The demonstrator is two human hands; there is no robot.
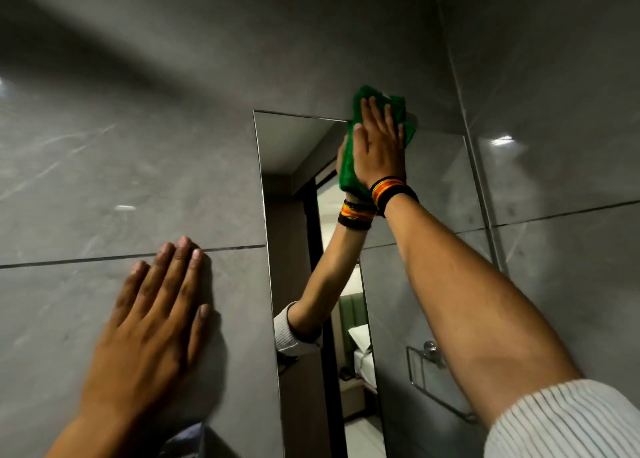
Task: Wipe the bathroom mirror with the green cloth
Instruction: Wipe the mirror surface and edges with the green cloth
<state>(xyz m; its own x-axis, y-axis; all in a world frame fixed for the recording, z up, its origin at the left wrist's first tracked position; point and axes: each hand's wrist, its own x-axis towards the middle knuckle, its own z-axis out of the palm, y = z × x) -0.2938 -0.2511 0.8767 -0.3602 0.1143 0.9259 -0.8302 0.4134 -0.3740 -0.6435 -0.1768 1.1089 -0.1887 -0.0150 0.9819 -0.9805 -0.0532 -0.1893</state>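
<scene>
The mirror [294,146] is a tall frameless pane set in the grey tiled wall, reaching from the middle of the view to the right corner. My right hand [379,142] presses the green cloth [349,170] flat against the mirror's top edge, fingers pointing up; part of the cloth overlaps the tile above. The arm wears striped wristbands, and its reflection shows just below. My left hand [156,305] lies flat on the wall tile left of the mirror, fingers spread, holding nothing.
Grey tiled walls [121,146] meet at a corner on the right [478,167]. The mirror reflects a doorway, a bed with white pillows and a metal wall rack [420,364]. A white ribbed sleeve [561,423] fills the lower right.
</scene>
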